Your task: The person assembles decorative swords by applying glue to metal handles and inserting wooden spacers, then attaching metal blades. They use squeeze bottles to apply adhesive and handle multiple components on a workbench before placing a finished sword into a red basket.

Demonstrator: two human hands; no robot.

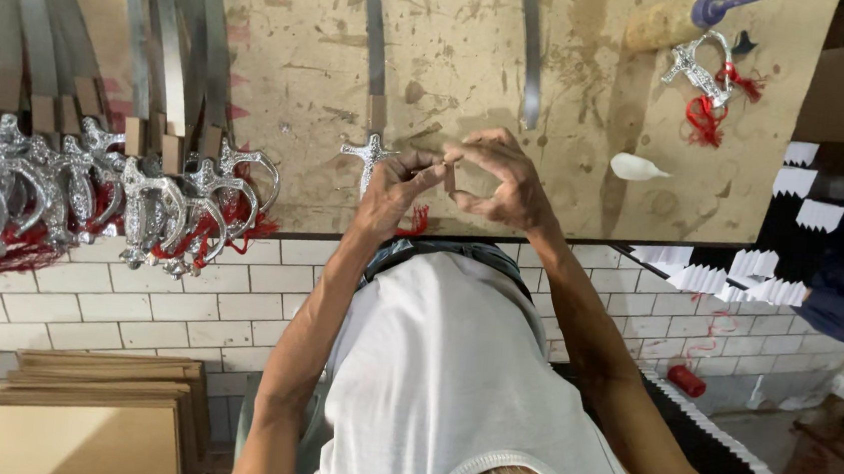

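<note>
1. A small brown strip, flat and narrow like tape or paper (pixel 450 176), is pinched between the thumb and fingertips of the left hand (pixel 392 193) and the right hand (pixel 503 181); both hands are nearly closed around it, close together.
2. Just beside the left hand, a sword with a cast silver cross-shaped hilt (pixel 368 153) lies on the table (pixel 593 100); its thin steel blade runs away from the hands. Whether the strip touches the hilt cannot be told.
3. The table is a stained, scratched brown board, with its near edge just under the wrists.
4. Well to the left of the left hand, a row of finished swords (pixel 144 195) is packed tight, with ornate shiny guards, red tassels and brown-wrapped blade bases.
5. Beyond the right hand, bare board lies open up to a white teardrop-shaped piece (pixel 636 168) and a loose silver hilt with red cord (pixel 701 73).
</note>
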